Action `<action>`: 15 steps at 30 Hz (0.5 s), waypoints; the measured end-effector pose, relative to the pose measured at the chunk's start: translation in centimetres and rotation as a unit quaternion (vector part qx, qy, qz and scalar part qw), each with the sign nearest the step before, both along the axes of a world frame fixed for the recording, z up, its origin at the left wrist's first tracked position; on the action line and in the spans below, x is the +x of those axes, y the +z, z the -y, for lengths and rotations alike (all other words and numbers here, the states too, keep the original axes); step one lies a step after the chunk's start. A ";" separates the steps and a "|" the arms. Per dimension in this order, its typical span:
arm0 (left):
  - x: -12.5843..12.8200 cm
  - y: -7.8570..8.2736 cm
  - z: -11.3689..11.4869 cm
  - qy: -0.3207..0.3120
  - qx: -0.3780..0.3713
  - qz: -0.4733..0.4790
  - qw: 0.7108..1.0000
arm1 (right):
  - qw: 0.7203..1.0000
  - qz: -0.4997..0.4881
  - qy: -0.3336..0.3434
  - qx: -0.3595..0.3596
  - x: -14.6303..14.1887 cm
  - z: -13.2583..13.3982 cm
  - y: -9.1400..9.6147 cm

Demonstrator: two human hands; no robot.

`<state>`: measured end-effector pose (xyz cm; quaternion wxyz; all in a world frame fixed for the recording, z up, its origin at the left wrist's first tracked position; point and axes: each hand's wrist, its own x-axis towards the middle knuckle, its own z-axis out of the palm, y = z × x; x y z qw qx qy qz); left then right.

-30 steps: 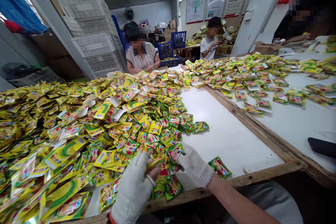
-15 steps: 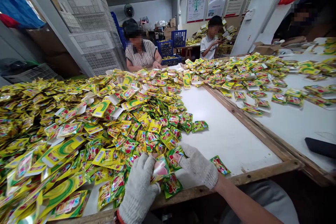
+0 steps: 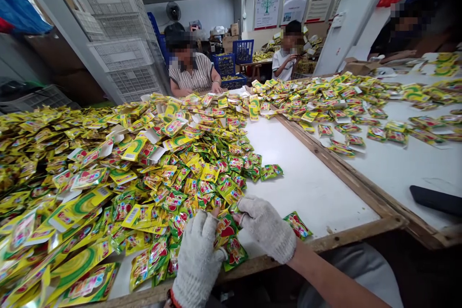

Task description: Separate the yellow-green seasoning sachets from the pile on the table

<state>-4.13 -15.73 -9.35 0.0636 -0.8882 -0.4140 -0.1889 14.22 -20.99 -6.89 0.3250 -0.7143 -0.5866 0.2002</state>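
Observation:
My left hand [image 3: 199, 256], in a white knitted glove with bare fingertips, is closed at the left edge of a small green and yellow packet [image 3: 225, 229] with red fruit printed on it. My right hand [image 3: 270, 229], gloved the same way, pinches the packet's right side; its fingertips are partly hidden. Just below, a second packet [image 3: 235, 253] lies near the table's front edge by my left thumb. To the right of my right hand, a loose packet [image 3: 298, 225] rests on the white tabletop [image 3: 310, 173]. A large heap of similar packets [image 3: 202, 173] spreads beyond my hands.
Yellow printed cartons [image 3: 81, 207] lie among the heap at left. A wooden strip [image 3: 325, 154] divides the table, and a black phone-like object [image 3: 436, 199] lies right of it. A person in a striped shirt [image 3: 195, 73] sits opposite. White crates [image 3: 119, 53] are stacked behind.
The packet between my hands has turned: its pale shiny glare is gone and red fruit print shows. My right fingers have come nearer my left hand. The whole view has shifted slightly.

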 end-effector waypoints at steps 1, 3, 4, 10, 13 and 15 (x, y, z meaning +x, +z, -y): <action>0.0 0.0 0.0 -0.004 0.005 0.008 1.000 | 1.000 -0.015 0.016 -0.011 0.1 -0.1 0.0; 0.0 0.1 0.0 -0.002 -0.003 0.014 1.000 | 0.996 -0.082 0.028 -0.027 0.3 -0.1 0.2; -0.1 0.2 -0.1 0.003 -0.012 0.012 1.000 | 0.992 -0.124 0.022 -0.030 0.3 0.0 0.2; -0.7 0.0 -0.7 0.003 -0.002 0.004 1.000 | 0.956 -0.256 0.058 -0.130 -0.1 1.3 1.0; -0.5 -0.7 -0.6 -0.028 0.025 0.030 0.999 | 0.895 -0.363 0.160 -0.203 -0.2 1.7 1.4; -0.4 -0.9 -0.4 -0.045 0.016 0.036 0.998 | 0.860 -0.417 0.199 -0.216 -0.1 1.6 1.5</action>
